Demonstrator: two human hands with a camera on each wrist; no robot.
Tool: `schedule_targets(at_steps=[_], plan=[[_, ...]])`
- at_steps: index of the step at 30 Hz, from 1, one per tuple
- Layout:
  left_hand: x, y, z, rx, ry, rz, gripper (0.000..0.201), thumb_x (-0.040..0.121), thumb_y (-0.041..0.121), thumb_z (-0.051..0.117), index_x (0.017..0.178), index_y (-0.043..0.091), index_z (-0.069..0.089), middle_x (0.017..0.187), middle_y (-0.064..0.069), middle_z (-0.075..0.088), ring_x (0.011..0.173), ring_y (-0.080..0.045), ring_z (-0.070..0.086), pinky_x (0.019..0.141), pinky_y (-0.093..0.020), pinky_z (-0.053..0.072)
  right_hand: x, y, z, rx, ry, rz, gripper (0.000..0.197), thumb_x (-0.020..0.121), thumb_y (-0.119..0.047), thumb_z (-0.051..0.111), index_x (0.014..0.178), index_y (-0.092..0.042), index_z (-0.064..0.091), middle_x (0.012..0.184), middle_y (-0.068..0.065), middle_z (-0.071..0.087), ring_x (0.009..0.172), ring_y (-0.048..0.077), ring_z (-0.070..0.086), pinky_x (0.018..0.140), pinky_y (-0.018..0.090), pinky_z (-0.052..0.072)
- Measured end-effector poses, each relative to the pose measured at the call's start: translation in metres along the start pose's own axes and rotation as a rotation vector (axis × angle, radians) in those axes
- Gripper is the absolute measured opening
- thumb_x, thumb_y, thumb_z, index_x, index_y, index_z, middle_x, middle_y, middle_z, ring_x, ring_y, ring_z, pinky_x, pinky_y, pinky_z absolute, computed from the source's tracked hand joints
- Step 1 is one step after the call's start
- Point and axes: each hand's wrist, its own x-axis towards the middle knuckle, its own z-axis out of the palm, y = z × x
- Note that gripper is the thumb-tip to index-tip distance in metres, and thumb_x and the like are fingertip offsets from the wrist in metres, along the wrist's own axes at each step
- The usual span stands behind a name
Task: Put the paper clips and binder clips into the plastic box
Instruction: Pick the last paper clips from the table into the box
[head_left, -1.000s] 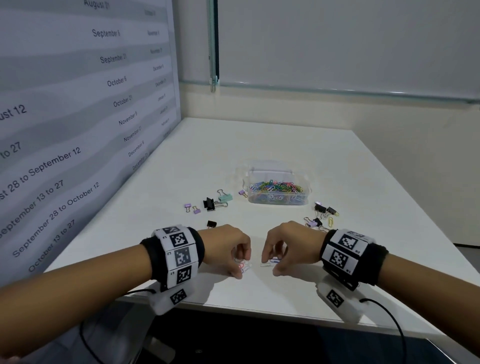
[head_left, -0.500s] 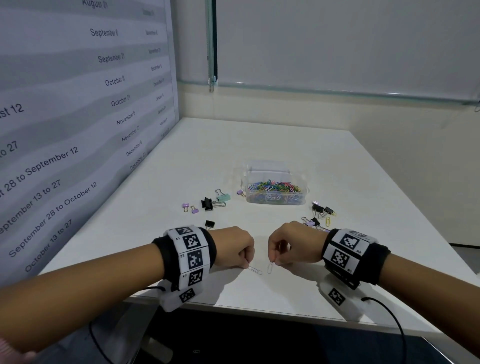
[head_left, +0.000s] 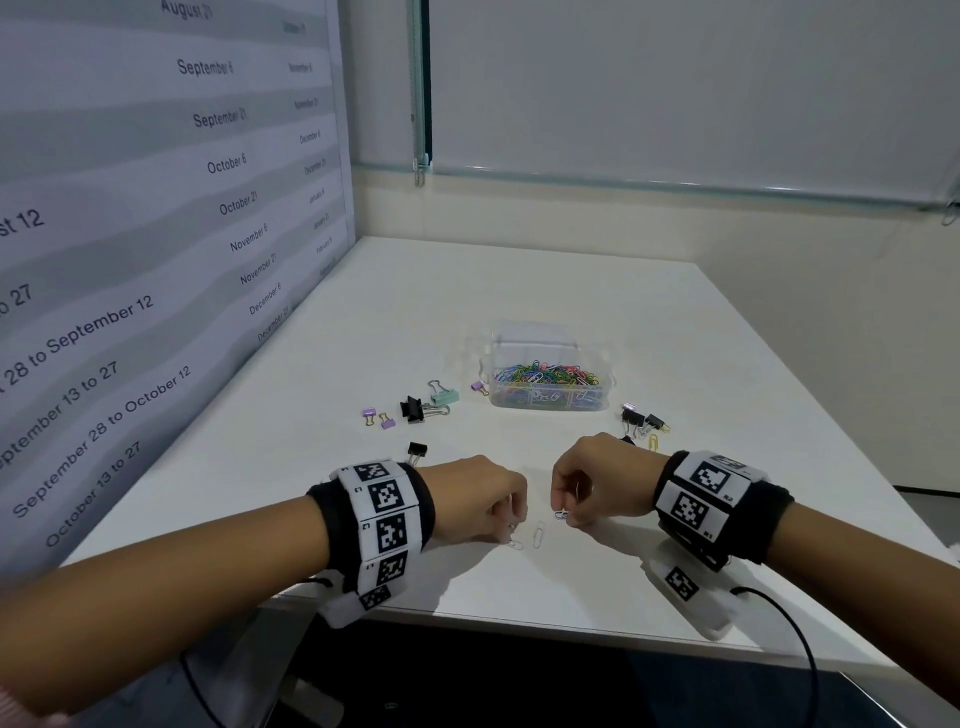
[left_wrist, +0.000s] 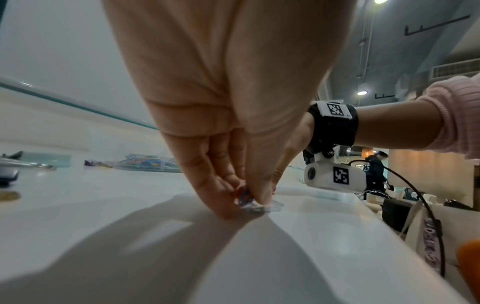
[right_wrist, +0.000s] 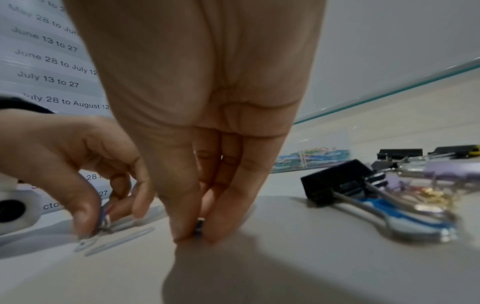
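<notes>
A clear plastic box (head_left: 548, 384) full of coloured paper clips stands mid-table. Near the front edge my left hand (head_left: 511, 522) pinches a few paper clips (left_wrist: 244, 198) against the tabletop, and a white one (head_left: 515, 544) lies at its fingertips. My right hand (head_left: 563, 514) pinches a small paper clip (right_wrist: 199, 225) between thumb and finger, just off the table. One loose white paper clip (head_left: 538, 534) lies between the two hands. Binder clips lie left of the box (head_left: 423, 408) and right of it (head_left: 641, 420).
The white table (head_left: 519, 291) meets a wall printed with dates (head_left: 130, 260) on the left and a pale wall at the back. A small black binder clip (head_left: 417, 451) lies by my left wrist. The table's front edge runs just below my wrists.
Both hands drew slightly apart and now pinch clips. Two white paper clips that were under the fingers a second ago lie exposed on the table between them.
</notes>
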Motion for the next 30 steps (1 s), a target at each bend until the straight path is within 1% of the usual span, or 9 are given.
schedule_targets(at_steps=[4, 9, 12, 15, 18, 20, 24, 27, 30], plan=[[0.001, 0.004, 0.001, 0.076, -0.021, 0.046, 0.016, 0.088, 0.016, 0.058, 0.102, 0.010, 0.064, 0.105, -0.005, 0.068, 0.096, -0.018, 0.060, 0.071, -0.019, 0.035, 0.000, -0.001, 0.001, -0.020, -0.007, 0.009, 0.010, 0.075, -0.015, 0.065, 0.083, -0.018, 0.071, 0.068, -0.010, 0.062, 0.061, 0.000, 0.053, 0.068, 0.016, 0.045], [0.001, 0.009, -0.002, 0.160, -0.069, 0.047, 0.015, 0.089, 0.016, 0.055, 0.098, 0.009, 0.065, 0.108, -0.008, 0.061, 0.100, -0.021, 0.056, 0.074, -0.023, 0.035, -0.002, -0.001, 0.006, -0.021, -0.011, 0.066, 0.008, 0.066, -0.016, 0.067, 0.068, -0.023, 0.063, 0.061, -0.011, 0.059, 0.063, 0.007, 0.056, 0.072, 0.030, 0.055], [0.001, 0.010, -0.001, 0.169, -0.062, 0.040, 0.014, 0.089, 0.016, 0.053, 0.097, 0.010, 0.063, 0.105, -0.008, 0.063, 0.098, -0.022, 0.057, 0.073, -0.024, 0.036, -0.002, 0.000, 0.006, -0.032, -0.010, 0.082, 0.012, 0.061, -0.014, 0.066, 0.063, -0.024, 0.059, 0.059, -0.011, 0.058, 0.061, 0.008, 0.055, 0.068, 0.032, 0.055], [0.001, 0.011, 0.001, 0.162, -0.040, 0.037, 0.017, 0.088, 0.014, 0.051, 0.099, 0.010, 0.063, 0.104, -0.007, 0.066, 0.097, -0.022, 0.059, 0.074, -0.024, 0.039, -0.002, 0.000, 0.006, -0.018, -0.021, 0.091, 0.016, 0.059, -0.012, 0.067, 0.064, -0.024, 0.057, 0.064, -0.009, 0.060, 0.061, 0.008, 0.054, 0.064, 0.028, 0.051], [0.002, 0.012, -0.001, 0.140, -0.052, 0.029, 0.023, 0.086, 0.009, 0.051, 0.105, 0.010, 0.064, 0.105, -0.006, 0.068, 0.098, -0.020, 0.061, 0.077, -0.022, 0.041, 0.003, 0.000, 0.000, -0.022, -0.014, 0.078, 0.015, 0.062, -0.009, 0.067, 0.069, -0.021, 0.062, 0.069, -0.006, 0.064, 0.062, 0.008, 0.055, 0.058, 0.017, 0.045], [0.004, 0.012, -0.002, 0.120, -0.072, 0.023, 0.024, 0.085, 0.006, 0.053, 0.105, 0.008, 0.065, 0.105, -0.008, 0.068, 0.097, -0.021, 0.061, 0.078, -0.023, 0.043, 0.012, 0.007, -0.012, -0.042, 0.064, 0.056, 0.011, 0.068, -0.008, 0.067, 0.073, -0.018, 0.065, 0.075, -0.002, 0.068, 0.064, 0.009, 0.059, 0.058, 0.013, 0.045], [0.005, 0.011, -0.004, 0.085, -0.087, 0.030, 0.018, 0.083, 0.004, 0.055, 0.097, 0.005, 0.067, 0.103, -0.011, 0.069, 0.080, -0.014, 0.052, 0.071, -0.021, 0.039, 0.034, 0.024, -0.049, 0.059, 0.286, 0.070, 0.010, 0.076, -0.006, 0.065, 0.078, -0.016, 0.067, 0.074, -0.001, 0.067, 0.048, -0.001, 0.058, 0.065, 0.025, 0.056], [0.005, 0.011, -0.004, 0.102, -0.095, 0.047, 0.016, 0.084, 0.003, 0.054, 0.095, 0.003, 0.066, 0.103, -0.011, 0.068, 0.080, -0.011, 0.048, 0.071, -0.021, 0.037, 0.050, 0.035, -0.074, 0.038, 0.475, 0.101, 0.006, 0.078, -0.008, 0.067, 0.082, -0.012, 0.070, 0.083, 0.003, 0.071, 0.061, 0.005, 0.057, 0.071, 0.021, 0.051], [0.005, 0.011, -0.004, 0.113, -0.103, 0.048, 0.017, 0.083, 0.002, 0.052, 0.094, 0.004, 0.064, 0.103, -0.011, 0.066, 0.081, -0.015, 0.048, 0.072, -0.025, 0.038, 0.060, 0.045, -0.083, 0.083, 0.575, 0.149, 0.008, 0.082, -0.008, 0.065, 0.088, -0.009, 0.071, 0.095, 0.008, 0.071, 0.067, 0.013, 0.056, 0.063, 0.015, 0.044]])
